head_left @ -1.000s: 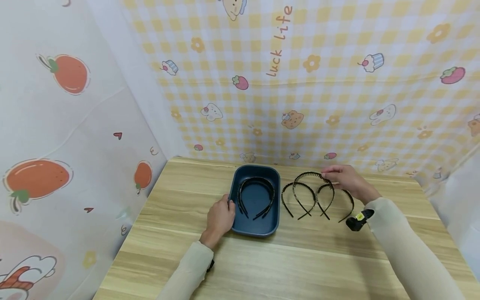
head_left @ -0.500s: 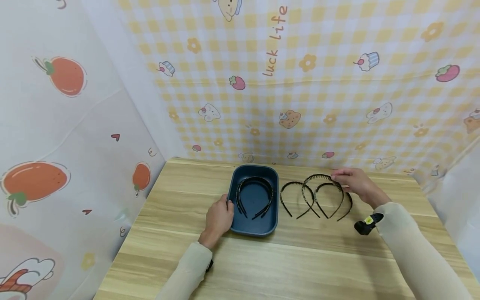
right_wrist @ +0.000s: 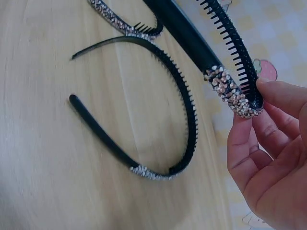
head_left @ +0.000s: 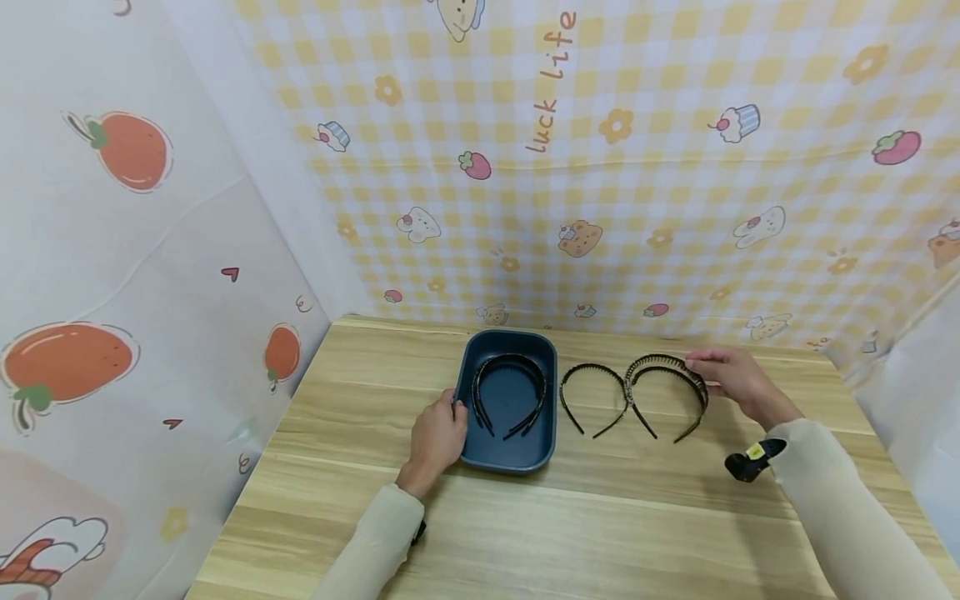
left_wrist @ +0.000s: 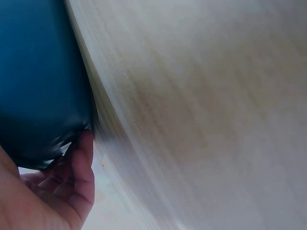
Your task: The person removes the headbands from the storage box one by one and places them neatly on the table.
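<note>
My left hand (head_left: 438, 429) grips the left wall of a blue rectangular tub (head_left: 512, 452); the left wrist view shows fingers curled at the tub's side. Inside it, black headbands (head_left: 481, 404) lie nearly overlapping. My right hand (head_left: 738, 383) pinches a toothed black headband (right_wrist: 230, 93) with a glittery section between thumb and fingers. It hangs above another headband (right_wrist: 193, 115) on the table, which has silvery stones along one side. A further headband (head_left: 572, 411) lies between that one and the tub. In the head view the held headband overlaps the right one.
Everything rests on a wood-grain table (head_left: 600, 533). A yellow checked cloth (head_left: 615, 192) with cartoon prints hangs along the back edge. A white printed sheet (head_left: 202, 217) covers the left side. A black wrist camera (head_left: 753, 461) sits below my right forearm.
My right hand has carried the held headband rightward and slightly lower, from between the two lying headbands to over the right one. My left hand stays on the tub.
</note>
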{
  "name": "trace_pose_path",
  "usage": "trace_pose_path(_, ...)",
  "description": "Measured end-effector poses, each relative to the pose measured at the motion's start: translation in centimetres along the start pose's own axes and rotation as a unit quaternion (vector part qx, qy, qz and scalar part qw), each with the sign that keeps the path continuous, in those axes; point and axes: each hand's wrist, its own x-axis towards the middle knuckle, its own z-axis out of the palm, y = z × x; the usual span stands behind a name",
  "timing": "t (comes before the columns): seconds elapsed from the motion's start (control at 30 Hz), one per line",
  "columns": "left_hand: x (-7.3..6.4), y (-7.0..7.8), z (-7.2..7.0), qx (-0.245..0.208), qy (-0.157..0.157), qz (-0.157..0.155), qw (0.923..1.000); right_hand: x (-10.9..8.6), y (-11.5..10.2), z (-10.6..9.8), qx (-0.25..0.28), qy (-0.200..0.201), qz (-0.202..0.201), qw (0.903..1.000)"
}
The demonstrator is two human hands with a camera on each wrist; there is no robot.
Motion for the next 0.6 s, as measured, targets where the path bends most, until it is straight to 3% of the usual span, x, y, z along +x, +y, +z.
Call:
trace_pose_path(0.27, -0.1, 0.1, -0.1, 0.002, 0.001, -0.002, 1.0000, -0.6, 1.8, -0.9, 0.021, 0.018, 0.029, 0.9992)
trace_pose_path(0.6, 0.0, -0.1, 0.0, 0.003, 0.000, 0.001, 1.0000, -1.8, 3.6, -2.8, 0.037, 0.034, 0.035, 0.9981)
